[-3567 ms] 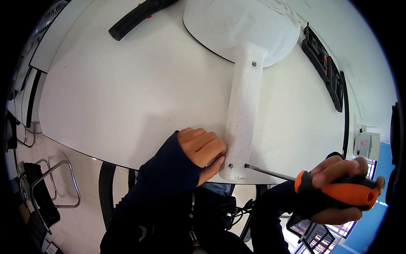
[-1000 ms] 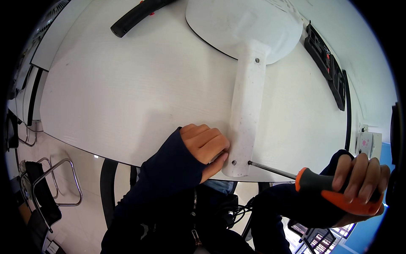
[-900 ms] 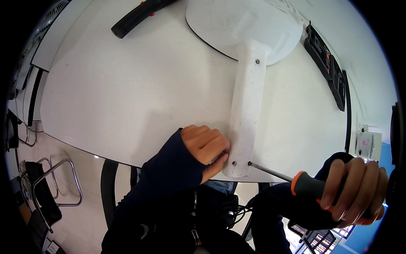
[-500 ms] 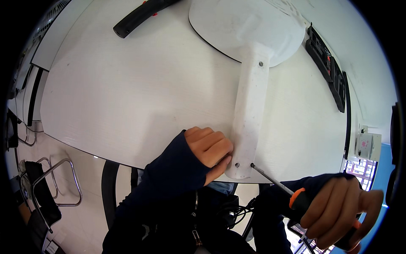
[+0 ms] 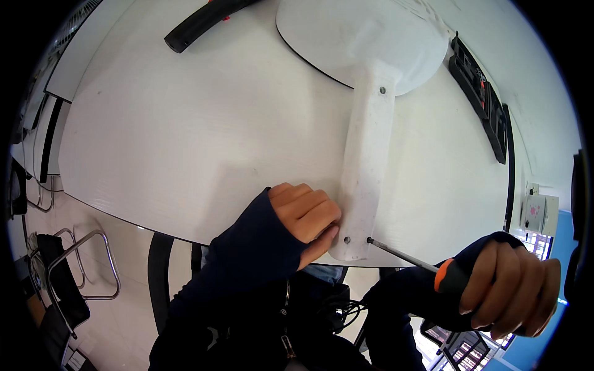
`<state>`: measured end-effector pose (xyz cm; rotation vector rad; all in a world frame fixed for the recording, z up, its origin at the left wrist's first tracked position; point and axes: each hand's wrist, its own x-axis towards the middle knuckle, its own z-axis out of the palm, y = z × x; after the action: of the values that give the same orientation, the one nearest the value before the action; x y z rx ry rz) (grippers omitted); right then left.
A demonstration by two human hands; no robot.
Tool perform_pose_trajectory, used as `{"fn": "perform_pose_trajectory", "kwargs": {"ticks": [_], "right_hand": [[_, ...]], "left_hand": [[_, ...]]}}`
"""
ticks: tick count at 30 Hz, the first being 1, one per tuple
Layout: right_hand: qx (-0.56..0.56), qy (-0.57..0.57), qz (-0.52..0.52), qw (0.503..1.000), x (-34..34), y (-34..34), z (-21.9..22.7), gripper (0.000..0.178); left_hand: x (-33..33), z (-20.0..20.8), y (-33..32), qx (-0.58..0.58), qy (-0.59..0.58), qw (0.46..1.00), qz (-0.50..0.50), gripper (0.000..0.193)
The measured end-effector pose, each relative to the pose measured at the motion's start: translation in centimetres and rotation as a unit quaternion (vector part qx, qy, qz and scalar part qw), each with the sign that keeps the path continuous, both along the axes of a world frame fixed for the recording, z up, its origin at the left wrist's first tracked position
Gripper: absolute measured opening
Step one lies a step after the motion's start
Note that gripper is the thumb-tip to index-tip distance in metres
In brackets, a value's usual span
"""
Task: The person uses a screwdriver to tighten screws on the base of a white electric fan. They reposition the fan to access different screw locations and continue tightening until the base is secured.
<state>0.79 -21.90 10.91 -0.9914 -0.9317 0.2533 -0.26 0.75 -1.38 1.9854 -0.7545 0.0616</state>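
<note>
A white stand with a long neck (image 5: 367, 148) and a broad rounded base (image 5: 365, 37) lies on the white table (image 5: 173, 136). One screw hole shows near the base and two at the neck's near end. Against the left side of that near end, my left hand (image 5: 306, 216) presses with its fingers curled; its fingertips are partly hidden. My right hand (image 5: 513, 287) is wrapped round the black and orange handle of a screwdriver (image 5: 405, 257). The screwdriver's tip sits at the hole on the neck's right edge, its shaft slanting down to the right.
A black tool handle with red parts (image 5: 185, 34) lies at the far left of the table. On the far right is an open black tool case (image 5: 479, 93). A chair with a metal frame (image 5: 83, 266) stands on the floor at left.
My right hand has moved up and turned on the screwdriver handle, and the shaft now slants less steeply. My left hand and the stand have hardly shifted.
</note>
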Motion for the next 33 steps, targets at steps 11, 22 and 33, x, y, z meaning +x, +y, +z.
{"fn": "perform_pose_trajectory", "kwargs": {"ticks": [11, 22, 33], "right_hand": [[-0.04, -0.032, -0.149, 0.987, -1.5, -0.2, 0.6, 0.042], [-0.049, -0.041, -0.023, 0.998, -0.2, -1.1, 0.3, 0.031], [-0.108, -0.182, 0.113, 0.971, 0.2, -5.1, 2.9, 0.034]], "left_hand": [[0.0, 0.0, 0.1, 0.004, -0.005, 1.0, 0.003, 0.015], [0.1, -0.1, 0.1, 0.004, -0.002, 1.0, -0.001, 0.014], [0.1, 0.0, 0.3, -0.016, 0.006, 1.0, -0.009, 0.012]]}}
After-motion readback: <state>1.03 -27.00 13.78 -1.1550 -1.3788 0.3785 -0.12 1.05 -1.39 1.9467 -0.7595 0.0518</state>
